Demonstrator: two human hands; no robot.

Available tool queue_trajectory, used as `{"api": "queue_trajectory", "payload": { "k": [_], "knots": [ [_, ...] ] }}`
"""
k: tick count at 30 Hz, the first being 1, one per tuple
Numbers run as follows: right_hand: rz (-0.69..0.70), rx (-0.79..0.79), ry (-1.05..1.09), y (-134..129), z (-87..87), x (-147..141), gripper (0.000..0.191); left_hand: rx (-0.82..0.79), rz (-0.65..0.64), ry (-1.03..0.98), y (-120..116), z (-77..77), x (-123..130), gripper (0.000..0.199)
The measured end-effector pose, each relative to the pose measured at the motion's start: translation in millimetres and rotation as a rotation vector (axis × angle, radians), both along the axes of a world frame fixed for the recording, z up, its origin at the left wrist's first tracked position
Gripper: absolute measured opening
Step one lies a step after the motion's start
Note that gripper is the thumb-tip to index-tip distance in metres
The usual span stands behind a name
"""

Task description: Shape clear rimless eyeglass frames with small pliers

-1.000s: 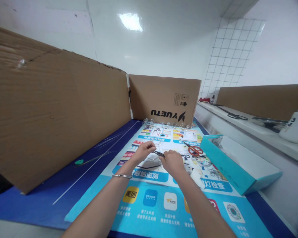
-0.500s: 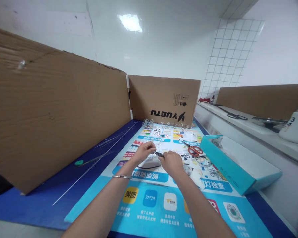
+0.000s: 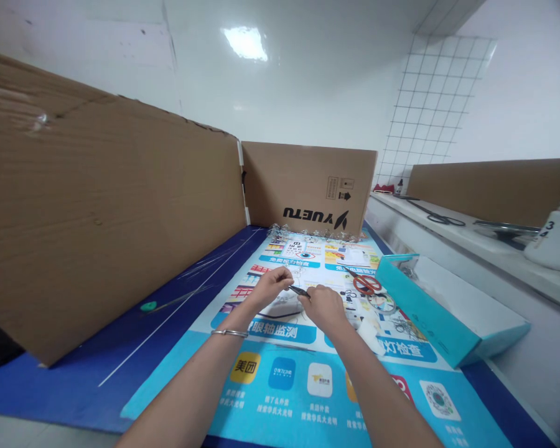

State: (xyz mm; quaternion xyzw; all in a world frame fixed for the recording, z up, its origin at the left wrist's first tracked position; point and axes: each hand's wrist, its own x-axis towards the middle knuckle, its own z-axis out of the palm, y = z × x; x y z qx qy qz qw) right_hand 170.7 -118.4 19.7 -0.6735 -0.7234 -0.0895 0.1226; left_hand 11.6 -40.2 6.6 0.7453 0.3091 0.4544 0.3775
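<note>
My left hand (image 3: 274, 286) is closed in a pinch, thumb and finger together at the tip of the pliers; what it holds looks like a thin wire (image 3: 299, 270), faint against the printed sheet. In my right hand (image 3: 325, 306) are small dark pliers (image 3: 299, 290), their jaws pointing left to the left fingertips. The fist covers their handles. Both hands are just above the printed sheet (image 3: 205, 379). Red-handled scissors (image 3: 366, 285) lie to the right of my right hand, with a wire coil (image 3: 381, 303) close below them.
Cardboard panels stand at the left (image 3: 121, 205) and back (image 3: 308, 180). Clear, glittering pieces (image 3: 312, 236) line the back panel's foot. On the right is an open turquoise box (image 3: 448, 317). Long thin wires and a green item (image 3: 148, 306) lie at left. A shelf (image 3: 448, 218) holds black scissors (image 3: 441, 218).
Almost nothing differs. Both hands and the pliers keep their places, with only a slight shift of the fingers and the faint wire above them.
</note>
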Motion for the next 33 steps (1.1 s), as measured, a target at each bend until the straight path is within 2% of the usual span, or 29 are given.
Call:
{"api": "queue_trajectory", "payload": {
  "k": [14, 22, 33],
  "knots": [
    [0.033, -0.059, 0.025, -0.1, 1.6, 2.4, 0.04, 0.022, 0.005, 0.049, 1.4, -1.8, -3.0, 0.007],
    [0.033, -0.043, 0.024, 0.5, -0.1, 0.6, 0.038, 0.014, -0.05, 0.059, -1.0, 4.9, -5.8, 0.006],
    [0.028, -0.08, 0.046, -0.2, -0.3, -1.8, 0.039, -0.001, -0.109, 0.049, 1.3, 2.9, -8.4, 0.005]
  ]
}}
